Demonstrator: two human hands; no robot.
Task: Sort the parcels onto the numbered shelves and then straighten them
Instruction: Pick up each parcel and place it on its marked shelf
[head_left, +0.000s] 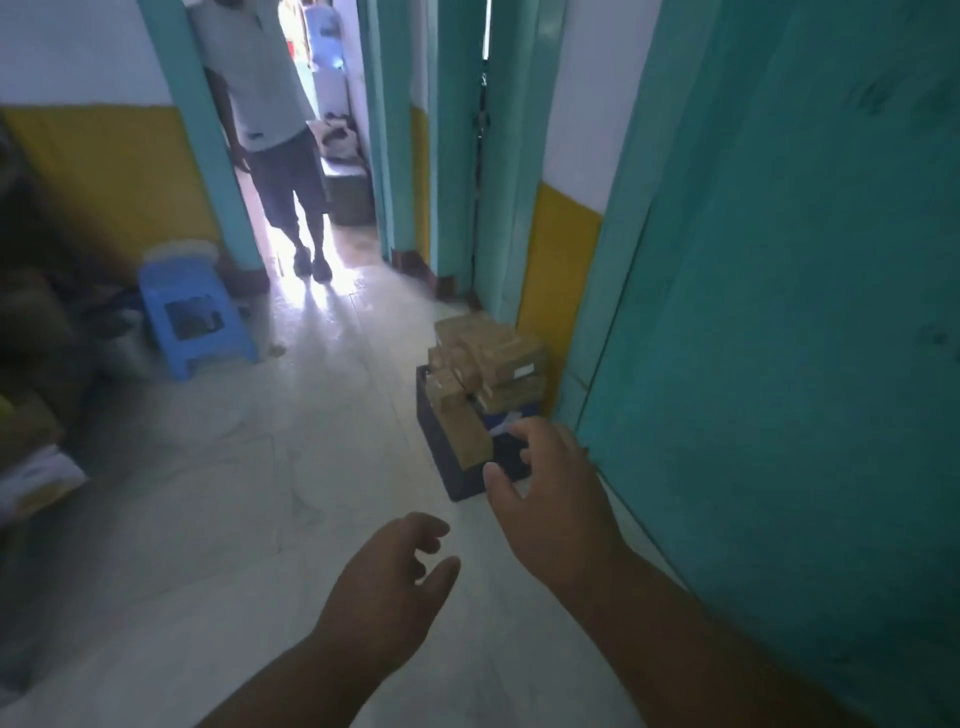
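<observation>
While both arms reach forward over a pale floor (260, 467), the right hand (550, 488) stretches toward 1 o'clock, its fingers (519, 431) loosely spread and grasping nothing, just in front of a dark crate (441, 447). The crate stands on the floor against a teal door (779, 312) and is heaped with brown cardboard parcels (488, 358), piled unevenly above its rim. The left hand (387, 577) hovers lower, near 6 o'clock, fingers relaxed and slightly curled, empty. At 10 o'clock a small blue plastic stool (192, 317) sits beside a yellow and white wall. At 11 o'clock another person (275, 130) stands in a bright doorway. Blurred boxes (31, 452) lie at 9 o'clock.
</observation>
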